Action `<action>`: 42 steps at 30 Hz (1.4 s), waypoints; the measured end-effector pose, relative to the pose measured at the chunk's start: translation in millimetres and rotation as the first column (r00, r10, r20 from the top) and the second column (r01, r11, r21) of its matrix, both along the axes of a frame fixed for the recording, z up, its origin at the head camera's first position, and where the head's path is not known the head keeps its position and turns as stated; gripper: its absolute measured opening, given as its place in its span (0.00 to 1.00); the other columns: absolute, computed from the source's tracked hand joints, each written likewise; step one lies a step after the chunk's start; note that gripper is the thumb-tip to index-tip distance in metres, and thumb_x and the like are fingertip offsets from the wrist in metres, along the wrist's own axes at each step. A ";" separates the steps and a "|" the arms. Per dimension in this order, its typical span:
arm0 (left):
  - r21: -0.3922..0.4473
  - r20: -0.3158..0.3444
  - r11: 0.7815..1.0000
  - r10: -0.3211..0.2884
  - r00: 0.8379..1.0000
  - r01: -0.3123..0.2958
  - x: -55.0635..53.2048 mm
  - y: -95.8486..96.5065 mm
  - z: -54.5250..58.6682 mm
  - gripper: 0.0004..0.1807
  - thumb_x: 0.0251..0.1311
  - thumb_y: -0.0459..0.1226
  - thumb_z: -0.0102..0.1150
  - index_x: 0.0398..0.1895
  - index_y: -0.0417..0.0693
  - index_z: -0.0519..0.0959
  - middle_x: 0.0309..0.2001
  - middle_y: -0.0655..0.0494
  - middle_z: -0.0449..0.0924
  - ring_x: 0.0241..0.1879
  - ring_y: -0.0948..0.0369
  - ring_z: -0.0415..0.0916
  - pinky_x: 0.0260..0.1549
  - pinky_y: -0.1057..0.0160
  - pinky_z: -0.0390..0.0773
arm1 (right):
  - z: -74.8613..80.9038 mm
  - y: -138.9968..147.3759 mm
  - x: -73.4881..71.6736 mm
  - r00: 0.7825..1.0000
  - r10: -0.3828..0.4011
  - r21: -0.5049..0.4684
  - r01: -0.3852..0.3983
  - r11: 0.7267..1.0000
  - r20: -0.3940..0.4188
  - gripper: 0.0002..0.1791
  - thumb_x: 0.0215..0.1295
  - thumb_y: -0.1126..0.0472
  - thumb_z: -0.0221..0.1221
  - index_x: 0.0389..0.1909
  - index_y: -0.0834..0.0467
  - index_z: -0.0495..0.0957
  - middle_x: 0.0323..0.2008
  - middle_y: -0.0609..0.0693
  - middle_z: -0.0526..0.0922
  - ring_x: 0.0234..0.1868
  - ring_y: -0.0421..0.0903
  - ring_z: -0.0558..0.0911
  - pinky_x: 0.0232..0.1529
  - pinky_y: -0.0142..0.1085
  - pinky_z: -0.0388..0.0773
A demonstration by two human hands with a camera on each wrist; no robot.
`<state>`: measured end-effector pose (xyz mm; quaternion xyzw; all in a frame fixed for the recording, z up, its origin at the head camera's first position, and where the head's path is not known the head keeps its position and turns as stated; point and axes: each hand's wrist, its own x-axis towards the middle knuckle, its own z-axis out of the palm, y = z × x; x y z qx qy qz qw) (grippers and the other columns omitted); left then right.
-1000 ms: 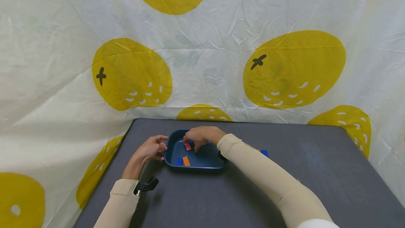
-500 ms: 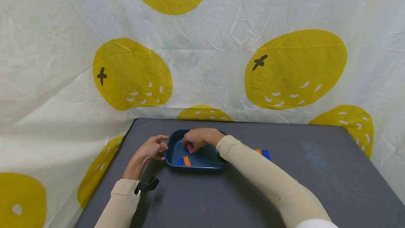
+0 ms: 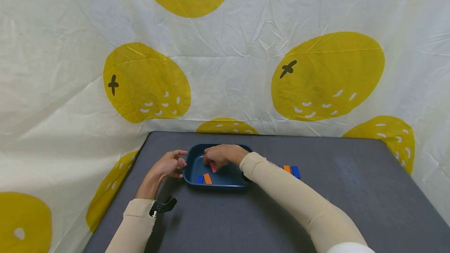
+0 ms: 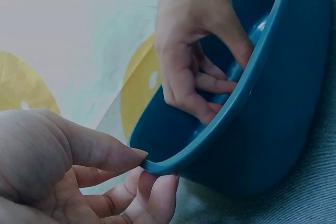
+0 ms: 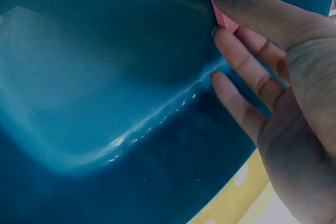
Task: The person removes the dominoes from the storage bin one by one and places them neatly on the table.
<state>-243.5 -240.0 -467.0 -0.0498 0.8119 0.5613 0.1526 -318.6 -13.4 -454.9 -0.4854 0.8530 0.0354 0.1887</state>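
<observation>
1. Near the middle of the head view, we see the right hand (image 3: 223, 154) inside a glossy dark-blue rounded tray (image 3: 218, 186), its fingers pinching a small pink rectangular block (image 5: 229, 20).
2. In the right wrist view's upper right, we find that block under the thumb tip, another fingertip at its lower end.
3. Our left hand (image 3: 168, 164) pinches the tray's rim, lower left in the left wrist view.
4. In the head view, we see a flat blue block (image 3: 200, 179) and a flat orange block (image 3: 208, 179) below the pink one, all above the grey counter (image 3: 225, 221).
</observation>
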 end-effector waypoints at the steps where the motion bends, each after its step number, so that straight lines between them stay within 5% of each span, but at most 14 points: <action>1: 0.000 -0.002 1.000 0.000 1.000 0.000 0.0 0.0 -0.2 0.27 0.68 0.26 0.50 0.71 0.41 0.67 0.47 0.41 0.74 0.44 0.47 0.75 0.31 0.56 0.84 | -0.2 0.4 0.1 1.000 -0.012 -0.001 0.012 1.000 -0.002 0.25 0.62 0.60 0.71 0.60 0.50 0.80 0.48 0.45 0.74 0.44 0.41 0.75 0.50 0.32 0.77; 10: -0.001 -0.011 1.000 0.000 1.000 0.000 -0.3 0.6 -2.2 0.28 0.67 0.25 0.49 0.70 0.41 0.67 0.46 0.42 0.74 0.44 0.48 0.75 0.30 0.56 0.84 | -3.3 6.7 -0.7 0.998 -0.065 0.001 0.065 0.998 -0.027 0.19 0.59 0.56 0.73 0.50 0.49 0.79 0.44 0.43 0.73 0.42 0.41 0.75 0.43 0.30 0.76; 20: -0.002 -0.012 1.000 0.003 1.000 -0.003 0.0 1.8 -1.6 0.27 0.67 0.26 0.50 0.70 0.41 0.68 0.45 0.43 0.74 0.42 0.49 0.74 0.30 0.56 0.84 | -1.1 9.7 1.5 0.997 -0.059 -0.011 0.058 0.998 -0.044 0.22 0.60 0.57 0.72 0.55 0.48 0.81 0.45 0.42 0.74 0.41 0.40 0.75 0.42 0.31 0.76; 42: -0.031 -0.024 0.999 0.012 1.000 -0.013 4.8 4.2 1.0 0.28 0.68 0.26 0.49 0.71 0.40 0.67 0.48 0.40 0.74 0.44 0.47 0.75 0.30 0.56 0.83 | 11.2 33.9 3.4 0.998 -0.058 -0.013 0.058 0.998 -0.035 0.14 0.61 0.50 0.71 0.45 0.47 0.82 0.42 0.42 0.75 0.39 0.40 0.76 0.43 0.32 0.76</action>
